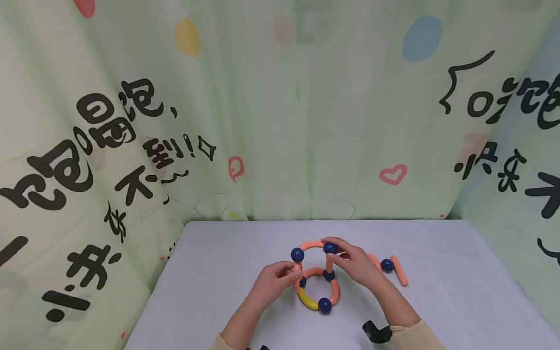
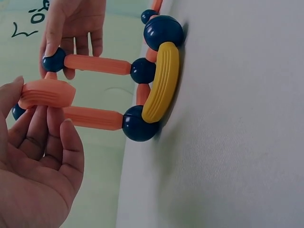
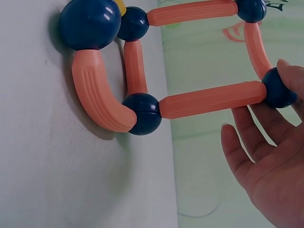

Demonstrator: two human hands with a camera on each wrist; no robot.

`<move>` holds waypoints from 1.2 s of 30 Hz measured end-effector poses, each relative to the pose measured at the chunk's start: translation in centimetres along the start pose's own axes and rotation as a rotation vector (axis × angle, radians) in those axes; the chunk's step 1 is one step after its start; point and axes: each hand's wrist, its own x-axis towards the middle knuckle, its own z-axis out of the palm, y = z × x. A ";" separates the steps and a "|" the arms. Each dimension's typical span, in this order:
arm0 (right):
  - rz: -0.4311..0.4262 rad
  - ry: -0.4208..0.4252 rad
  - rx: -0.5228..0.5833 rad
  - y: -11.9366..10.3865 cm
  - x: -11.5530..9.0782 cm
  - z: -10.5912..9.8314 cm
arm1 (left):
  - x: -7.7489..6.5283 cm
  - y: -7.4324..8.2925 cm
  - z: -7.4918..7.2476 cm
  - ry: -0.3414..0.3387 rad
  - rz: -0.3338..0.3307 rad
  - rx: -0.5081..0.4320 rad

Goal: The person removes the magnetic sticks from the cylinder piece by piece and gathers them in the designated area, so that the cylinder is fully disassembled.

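Note:
A ball-and-rod toy frame stands on the table, its bottom ring made of navy balls (image 1: 324, 306), curved orange rods (image 3: 102, 97) and one curved yellow rod (image 2: 164, 83). Two upright orange rods (image 3: 213, 99) rise to two upper balls, which a curved orange rod (image 1: 312, 244) joins. My left hand (image 1: 273, 286) pinches a separate curved orange rod (image 2: 47, 93) between thumb and fingers, by the left upright. With its thumb and fingers, my right hand (image 1: 356, 265) holds the upper right ball (image 3: 279, 88). The upper left ball (image 1: 297, 254) is partly hidden in the left wrist view.
Right of the frame, a loose navy ball (image 1: 387, 265) lies between two orange rods (image 1: 399, 271), one partly covered by the right forearm. The white table (image 1: 210, 272) ends at a printed curtain (image 1: 306, 146) behind and at the sides.

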 end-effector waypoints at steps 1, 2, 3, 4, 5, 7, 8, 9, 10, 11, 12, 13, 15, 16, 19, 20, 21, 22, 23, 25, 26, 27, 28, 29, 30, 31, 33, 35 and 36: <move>0.001 0.000 0.000 0.0 0.0 0.0 | 0.0 -0.1 -0.1 0.002 0.003 0.003; 0.000 0.001 0.000 0.0 0.0 0.0 | 0.0 -0.1 -0.2 0.003 0.002 0.002; 0.000 0.001 0.000 0.0 0.0 0.0 | 0.0 -0.2 -0.3 0.003 0.004 -0.002; -0.002 0.000 -0.003 0.0 0.0 0.0 | -0.1 -0.3 -0.4 0.006 0.005 -0.003; -0.004 0.000 -0.003 0.0 0.0 0.0 | -0.1 -0.4 -0.6 0.004 0.008 -0.005; -0.011 -0.001 -0.009 0.0 0.0 0.0 | 0.0 -0.7 -0.9 0.001 0.014 -0.007; -0.013 -0.002 -0.012 0.0 -0.1 0.0 | 0.0 -0.8 -1.0 0.001 0.017 -0.007; -0.014 -0.002 -0.013 0.0 -0.1 -0.1 | 0.1 -1.1 -1.1 0.003 0.021 -0.003; -0.015 -0.003 -0.015 0.1 -0.1 -0.1 | 0.2 -1.3 -1.3 0.005 0.020 0.001; -0.016 -0.003 -0.015 0.1 -0.1 -0.1 | 0.3 -1.6 -1.4 0.006 0.024 0.007; -0.015 -0.002 -0.016 0.1 -0.2 -0.1 | 0.4 -1.8 -1.5 0.012 0.022 0.014; -0.013 -0.001 -0.017 0.1 -0.2 -0.1 | 0.6 -2.0 -1.7 0.021 0.018 0.027; -0.010 0.000 -0.017 0.0 -0.2 -0.1 | 0.8 -2.4 -1.9 0.041 0.016 0.063; -0.009 0.001 -0.016 0.0 -0.2 -0.2 | 1.0 -2.7 -2.0 0.054 0.014 0.084; -0.008 0.002 -0.013 0.0 -0.2 -0.2 | 1.5 -3.6 -2.4 0.100 0.027 0.181; -0.009 0.002 -0.011 0.0 -0.2 -0.2 | 1.7 -3.9 -2.6 0.116 0.032 0.212; -0.010 0.002 -0.010 0.0 -0.2 -0.2 | 1.9 -4.3 -2.8 0.131 0.034 0.243; -0.011 0.002 -0.009 0.0 -0.2 -0.2 | 2.1 -4.6 -2.9 0.145 0.039 0.274; -0.012 0.000 -0.009 0.0 -0.2 -0.1 | 2.3 -5.0 -3.1 0.155 0.047 0.302; -0.015 -0.001 -0.006 0.0 -0.2 -0.1 | 2.6 -5.5 -3.6 0.165 0.058 0.348; -0.018 -0.001 -0.006 0.0 -0.2 -0.1 | 2.8 -5.8 -3.8 0.165 0.065 0.366; -0.020 -0.001 -0.007 0.0 -0.3 -0.1 | 2.9 -6.0 -4.1 0.162 0.076 0.387; -0.023 -0.002 -0.005 0.0 -0.3 -0.1 | 3.0 -6.1 -4.4 0.158 0.088 0.405; -0.026 -0.002 -0.003 0.0 -0.3 -0.1 | 3.2 -6.3 -4.7 0.155 0.101 0.418; -0.028 -0.001 -0.002 0.0 -0.3 -0.1 | 3.4 -6.4 -5.0 0.151 0.110 0.430; -0.031 -0.001 -0.001 0.0 -0.3 -0.1 | 3.5 -6.6 -5.3 0.147 0.126 0.449; -0.034 0.000 0.001 0.0 -0.3 0.0 | 3.8 -6.9 -5.8 0.148 0.138 0.479; -0.034 -0.001 0.003 0.0 -0.3 0.0 | 4.1 -7.3 -6.3 0.147 0.160 0.508; -0.034 -0.001 0.003 0.0 -0.3 0.0 | 4.2 -7.4 -6.5 0.146 0.173 0.526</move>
